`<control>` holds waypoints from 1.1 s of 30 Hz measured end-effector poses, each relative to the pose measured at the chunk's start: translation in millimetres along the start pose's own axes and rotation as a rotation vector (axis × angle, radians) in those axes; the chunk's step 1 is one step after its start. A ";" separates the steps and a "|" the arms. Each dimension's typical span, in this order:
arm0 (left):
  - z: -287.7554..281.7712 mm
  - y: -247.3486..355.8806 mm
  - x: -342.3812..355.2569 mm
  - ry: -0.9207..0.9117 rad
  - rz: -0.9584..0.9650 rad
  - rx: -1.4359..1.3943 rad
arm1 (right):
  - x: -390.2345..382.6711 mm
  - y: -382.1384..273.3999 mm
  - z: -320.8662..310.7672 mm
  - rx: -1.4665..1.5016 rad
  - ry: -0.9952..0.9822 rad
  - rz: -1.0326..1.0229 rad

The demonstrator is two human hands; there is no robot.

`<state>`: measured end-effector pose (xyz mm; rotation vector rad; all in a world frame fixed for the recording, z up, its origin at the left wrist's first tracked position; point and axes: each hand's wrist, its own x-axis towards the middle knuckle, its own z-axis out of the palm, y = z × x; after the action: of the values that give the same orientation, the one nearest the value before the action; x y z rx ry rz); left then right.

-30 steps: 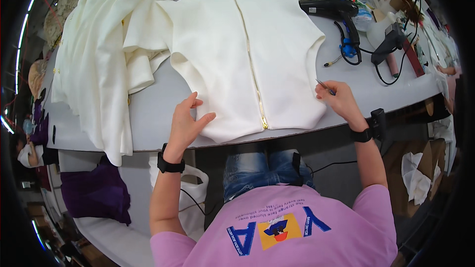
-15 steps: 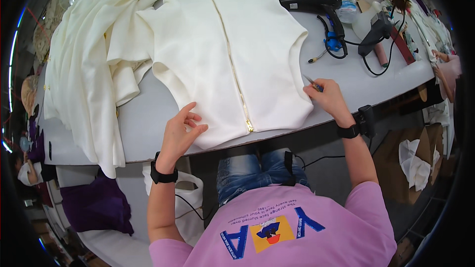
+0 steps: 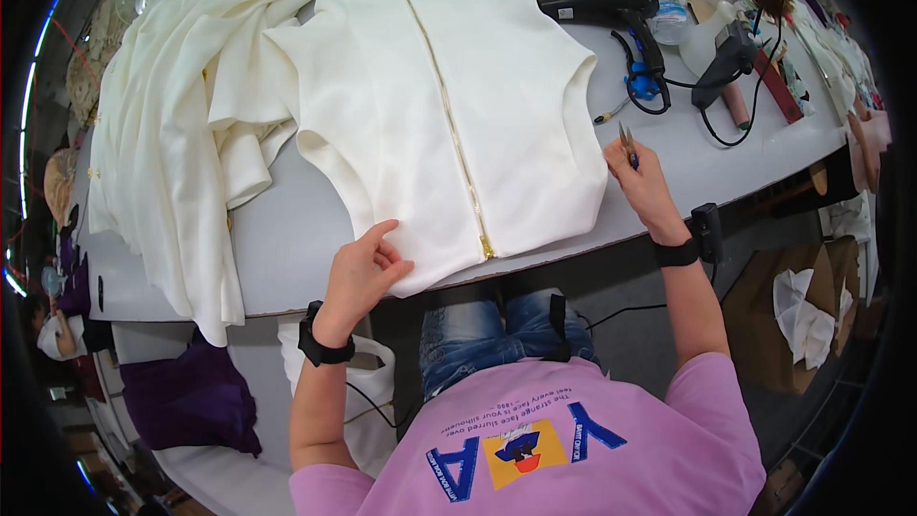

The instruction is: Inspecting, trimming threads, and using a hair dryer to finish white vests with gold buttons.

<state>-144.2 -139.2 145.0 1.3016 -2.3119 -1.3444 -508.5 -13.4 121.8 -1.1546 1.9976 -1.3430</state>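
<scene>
A white garment [image 3: 382, 86] lies spread on the table, a gold zipper [image 3: 444, 100] running down its middle to the near hem. My left hand [image 3: 363, 272] is at its lower left corner, index finger and thumb apart over the cloth edge, the other fingers bent. Beside the lower right edge, my right hand [image 3: 642, 186] is closed around small thread snips [image 3: 628, 145], whose pointed blades stick up past the fingers. Its fingertips are close to the cloth; whether they touch it I cannot tell.
Draped white cloth [image 3: 172, 134] hangs over the table's left front edge. At the right back are a black hair dryer [image 3: 611, 5], a dark corded tool [image 3: 726, 67] and a small brush [image 3: 611, 113]. Purple fabric [image 3: 186, 392] lies below left; a cardboard box [image 3: 764, 325] stands below right.
My left hand has shifted slightly right and nearer. My right hand has turned, so the snips now point away from me instead of left. The garment's near hem has moved slightly.
</scene>
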 end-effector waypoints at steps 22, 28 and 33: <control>102.4 74.4 22.9 0.473 0.479 -0.029 | -34.4 -75.3 16.4 0.197 -0.214 -0.185; 103.9 68.1 23.8 0.575 0.641 0.207 | -29.8 -86.1 -15.6 1.192 -0.783 -0.255; 103.1 69.1 19.6 0.615 0.672 0.360 | -38.5 -85.3 16.6 0.265 -0.414 -0.182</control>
<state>-251.4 -74.7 133.3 0.7238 -2.2486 -0.2758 -442.7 -3.9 189.8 -1.3783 1.4086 -1.2804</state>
